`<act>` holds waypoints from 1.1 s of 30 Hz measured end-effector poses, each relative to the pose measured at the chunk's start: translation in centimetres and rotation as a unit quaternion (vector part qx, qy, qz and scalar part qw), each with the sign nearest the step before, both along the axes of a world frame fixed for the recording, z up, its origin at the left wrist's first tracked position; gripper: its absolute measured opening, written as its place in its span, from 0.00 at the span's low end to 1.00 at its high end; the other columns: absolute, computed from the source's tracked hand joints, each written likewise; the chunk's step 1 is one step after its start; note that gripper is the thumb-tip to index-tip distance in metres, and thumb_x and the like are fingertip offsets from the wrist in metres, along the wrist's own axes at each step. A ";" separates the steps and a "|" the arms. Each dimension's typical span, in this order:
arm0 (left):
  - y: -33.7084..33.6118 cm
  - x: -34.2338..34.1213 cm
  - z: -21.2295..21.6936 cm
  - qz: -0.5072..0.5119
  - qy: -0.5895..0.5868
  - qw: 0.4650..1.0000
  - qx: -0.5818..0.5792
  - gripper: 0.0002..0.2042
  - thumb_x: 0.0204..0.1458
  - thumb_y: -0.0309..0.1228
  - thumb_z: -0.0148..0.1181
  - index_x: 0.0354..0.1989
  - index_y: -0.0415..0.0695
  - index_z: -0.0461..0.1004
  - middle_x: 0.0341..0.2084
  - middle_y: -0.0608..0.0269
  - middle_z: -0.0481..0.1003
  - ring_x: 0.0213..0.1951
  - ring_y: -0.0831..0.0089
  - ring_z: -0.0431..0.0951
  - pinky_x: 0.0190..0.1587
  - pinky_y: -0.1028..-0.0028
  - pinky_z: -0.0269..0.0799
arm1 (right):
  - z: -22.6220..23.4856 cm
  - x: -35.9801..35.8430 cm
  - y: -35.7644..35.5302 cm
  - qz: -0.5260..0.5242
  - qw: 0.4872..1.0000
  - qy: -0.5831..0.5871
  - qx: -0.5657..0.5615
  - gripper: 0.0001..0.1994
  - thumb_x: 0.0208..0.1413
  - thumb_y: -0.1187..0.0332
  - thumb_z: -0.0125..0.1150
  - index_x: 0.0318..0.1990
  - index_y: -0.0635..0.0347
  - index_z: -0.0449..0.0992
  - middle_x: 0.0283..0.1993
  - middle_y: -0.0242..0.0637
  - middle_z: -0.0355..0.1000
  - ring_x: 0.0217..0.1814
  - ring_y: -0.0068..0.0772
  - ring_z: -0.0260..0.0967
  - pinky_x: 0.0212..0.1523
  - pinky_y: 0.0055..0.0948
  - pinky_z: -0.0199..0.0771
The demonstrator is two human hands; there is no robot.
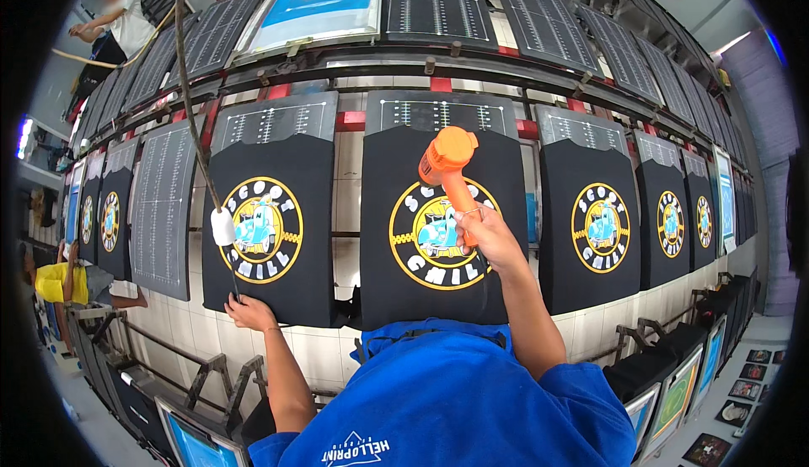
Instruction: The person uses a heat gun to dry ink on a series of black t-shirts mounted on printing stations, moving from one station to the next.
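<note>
In my right hand (493, 235) is an orange heat gun (452, 160), its handle wrapped by my fingers. It is held above a black T-shirt (383, 252) with a round yellow, white and blue print, laid on a board right in front of me. My left hand (250, 311) pinches a dark power cord (235, 282) at the lower edge of another printed black T-shirt (291, 286) to the left. Higher up, that cord meets a white plug connector (222, 227), which hangs from a cable (187, 88) coming down from above.
More black printed T-shirts (560, 277) lie on boards to both sides. A bare grey board (158, 214) stands at left. Behind runs a metal rail with further boards and a blue screen frame (320, 0). Two people are at far left, one in a yellow shirt (52, 282).
</note>
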State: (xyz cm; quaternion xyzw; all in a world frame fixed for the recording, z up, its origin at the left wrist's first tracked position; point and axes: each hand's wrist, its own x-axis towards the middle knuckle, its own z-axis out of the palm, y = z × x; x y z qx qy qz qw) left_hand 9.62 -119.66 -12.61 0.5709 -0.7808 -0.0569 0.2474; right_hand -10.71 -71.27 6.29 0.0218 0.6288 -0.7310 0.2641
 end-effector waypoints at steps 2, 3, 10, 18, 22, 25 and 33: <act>0.6 -0.4 0.6 0.008 0.000 1.000 0.008 0.18 0.61 0.35 0.44 0.56 0.44 0.71 0.62 0.46 0.62 0.60 0.50 0.64 0.61 0.55 0.55 | 0.7 0.1 -0.3 0.002 1.000 -0.030 -0.007 0.12 0.61 0.62 0.56 0.44 0.62 0.68 0.28 0.30 0.67 0.26 0.20 0.68 0.22 0.19 0.68; 0.7 -0.5 0.8 0.011 0.003 1.000 0.010 0.18 0.61 0.35 0.44 0.56 0.44 0.71 0.62 0.46 0.62 0.60 0.49 0.64 0.61 0.55 0.55 | 0.9 0.2 -0.4 0.002 0.999 -0.045 -0.011 0.13 0.61 0.62 0.56 0.45 0.62 0.67 0.28 0.30 0.67 0.26 0.20 0.68 0.22 0.19 0.68; 1.7 -1.0 2.6 0.032 0.003 0.999 0.044 0.18 0.61 0.36 0.45 0.56 0.45 0.71 0.63 0.47 0.61 0.59 0.51 0.65 0.61 0.56 0.56 | 1.3 -0.2 -0.8 0.036 0.998 -0.040 0.034 0.15 0.60 0.58 0.57 0.43 0.63 0.69 0.30 0.31 0.67 0.28 0.20 0.69 0.23 0.20 0.70; 1.2 -0.8 1.7 0.041 0.022 0.998 0.046 0.17 0.61 0.35 0.45 0.56 0.48 0.71 0.64 0.50 0.60 0.57 0.46 0.63 0.58 0.55 0.61 | 2.0 1.0 -2.6 0.099 0.993 -0.041 0.045 0.14 0.60 0.58 0.58 0.39 0.61 0.69 0.26 0.28 0.67 0.24 0.17 0.67 0.23 0.19 0.70; 1.3 -0.8 1.6 0.047 0.027 0.997 0.056 0.18 0.60 0.35 0.45 0.57 0.49 0.71 0.64 0.51 0.60 0.58 0.46 0.63 0.58 0.54 0.62 | 3.1 2.0 -3.5 0.124 0.989 -0.065 0.058 0.13 0.60 0.59 0.58 0.38 0.62 0.69 0.25 0.28 0.67 0.24 0.17 0.68 0.23 0.19 0.70; 1.2 -0.8 1.6 0.045 0.023 0.997 0.052 0.18 0.60 0.35 0.45 0.57 0.49 0.71 0.64 0.51 0.60 0.58 0.46 0.63 0.57 0.54 0.62 | 2.8 3.1 -3.2 0.147 0.985 -0.073 0.056 0.13 0.59 0.60 0.59 0.38 0.62 0.69 0.26 0.28 0.67 0.24 0.18 0.68 0.21 0.18 0.70; 1.5 -0.8 2.3 0.040 0.033 0.997 0.066 0.18 0.61 0.35 0.45 0.57 0.48 0.70 0.65 0.50 0.59 0.59 0.45 0.60 0.59 0.53 0.60 | 4.5 6.2 -3.4 0.175 0.977 -0.081 0.091 0.13 0.59 0.60 0.58 0.39 0.62 0.70 0.27 0.29 0.68 0.24 0.19 0.70 0.22 0.17 0.70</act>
